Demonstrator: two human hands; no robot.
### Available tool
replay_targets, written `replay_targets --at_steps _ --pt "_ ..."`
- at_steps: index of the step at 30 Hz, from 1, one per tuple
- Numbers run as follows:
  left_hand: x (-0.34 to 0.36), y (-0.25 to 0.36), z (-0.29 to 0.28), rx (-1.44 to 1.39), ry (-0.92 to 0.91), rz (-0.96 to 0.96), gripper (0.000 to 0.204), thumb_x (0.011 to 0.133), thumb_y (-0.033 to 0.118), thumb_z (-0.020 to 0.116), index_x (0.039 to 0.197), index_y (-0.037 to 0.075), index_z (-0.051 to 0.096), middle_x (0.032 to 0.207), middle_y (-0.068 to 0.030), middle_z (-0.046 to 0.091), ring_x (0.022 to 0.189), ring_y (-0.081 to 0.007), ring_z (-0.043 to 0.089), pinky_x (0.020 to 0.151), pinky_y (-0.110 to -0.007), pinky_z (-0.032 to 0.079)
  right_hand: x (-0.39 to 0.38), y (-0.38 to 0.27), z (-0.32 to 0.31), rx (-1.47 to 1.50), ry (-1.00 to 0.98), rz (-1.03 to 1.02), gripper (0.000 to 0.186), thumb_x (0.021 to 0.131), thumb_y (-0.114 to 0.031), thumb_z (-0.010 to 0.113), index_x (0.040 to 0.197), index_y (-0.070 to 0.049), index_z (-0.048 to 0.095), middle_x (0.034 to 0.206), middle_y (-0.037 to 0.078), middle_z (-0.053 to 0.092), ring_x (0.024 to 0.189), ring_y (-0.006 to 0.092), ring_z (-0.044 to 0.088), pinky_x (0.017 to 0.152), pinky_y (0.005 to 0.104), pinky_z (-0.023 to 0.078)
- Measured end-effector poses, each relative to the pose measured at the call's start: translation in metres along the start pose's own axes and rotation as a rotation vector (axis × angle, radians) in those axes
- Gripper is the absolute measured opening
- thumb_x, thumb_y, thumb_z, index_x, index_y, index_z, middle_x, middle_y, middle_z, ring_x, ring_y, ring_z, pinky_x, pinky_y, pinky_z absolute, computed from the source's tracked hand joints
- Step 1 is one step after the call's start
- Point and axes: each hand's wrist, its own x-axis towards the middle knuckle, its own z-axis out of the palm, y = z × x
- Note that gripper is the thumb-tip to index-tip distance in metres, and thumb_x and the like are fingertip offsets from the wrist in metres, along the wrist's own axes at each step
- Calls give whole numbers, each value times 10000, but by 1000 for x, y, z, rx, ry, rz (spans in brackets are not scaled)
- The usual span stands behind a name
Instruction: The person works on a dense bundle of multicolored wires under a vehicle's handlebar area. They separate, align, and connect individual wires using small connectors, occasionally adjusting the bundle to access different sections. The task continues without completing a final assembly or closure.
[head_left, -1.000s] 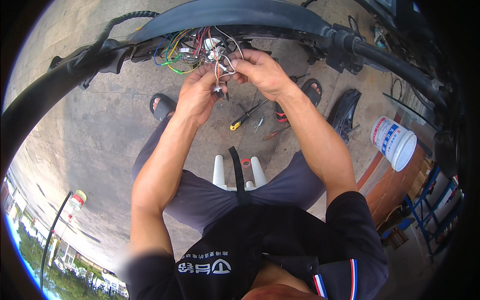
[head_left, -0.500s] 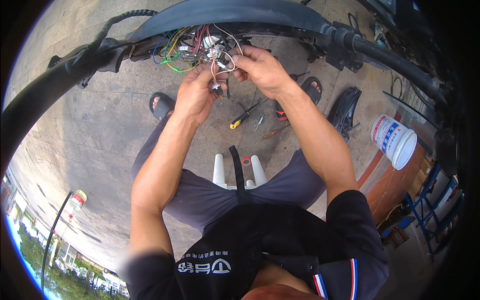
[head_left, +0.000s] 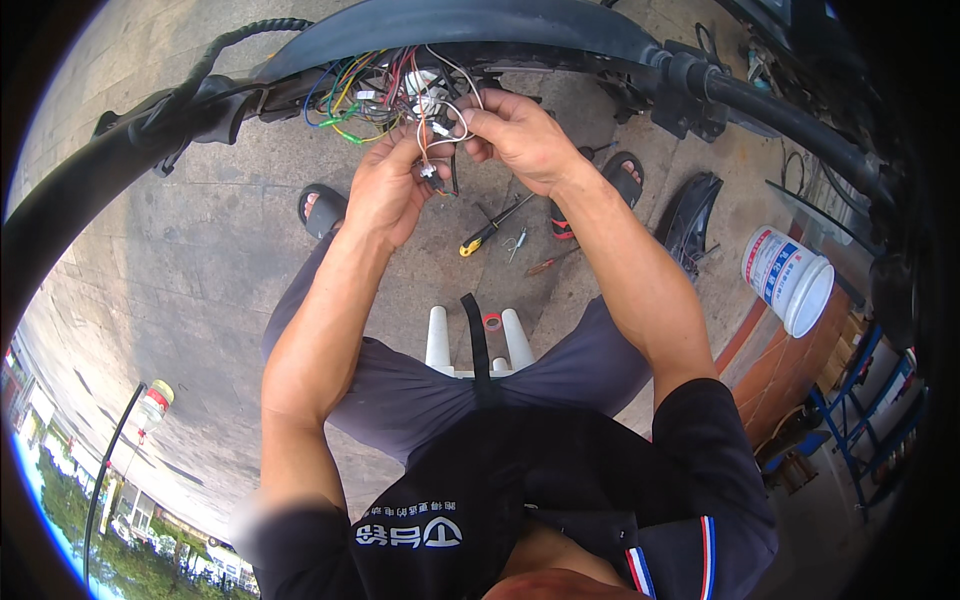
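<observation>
A yellow-handled screwdriver is seen on the paved ground at twelve o'clock of the white stool. A red-handled tool is laid just beside it. A white bucket is tipped at three o'clock, near a blue rack.

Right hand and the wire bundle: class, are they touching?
Touching. The head view shows the right hand pinching thin wires between its fingertips, beside the left hand.

Bright, even daylight; soft shadows fall on the grey concrete pavement. Strong fisheye curvature and dark vignetting at the rim; centre in focus.
</observation>
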Motion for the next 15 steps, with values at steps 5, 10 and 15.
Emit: replay_targets --at_steps 5,10,15 --pt "1 1 0 -5 -5 -3 189 897 217 559 973 44 557 826 -55 616 637 -115 567 583 -231 474 0 -1 0 -10 4 5 157 910 -154 525 1017 -45 559 832 -11 573 674 46 496 638 207 431" --pt "1 1 0 -17 -12 -2 189 901 220 554 953 39 556 826 -82 629 655 -151 573 583 -250 473 -1 -1 0 -3 -1 0 159 910 -157 525 1021 -48 559 828 -15 572 670 45 492 637 206 429" --pt "1 1 1 -33 -2 -1 187 904 218 547 950 37 556 833 -98 636 657 -167 573 586 -260 474 -1 -2 0 6 15 5 159 915 -180 527 1003 -54 567 820 -16 574 665 49 495 639 213 430"
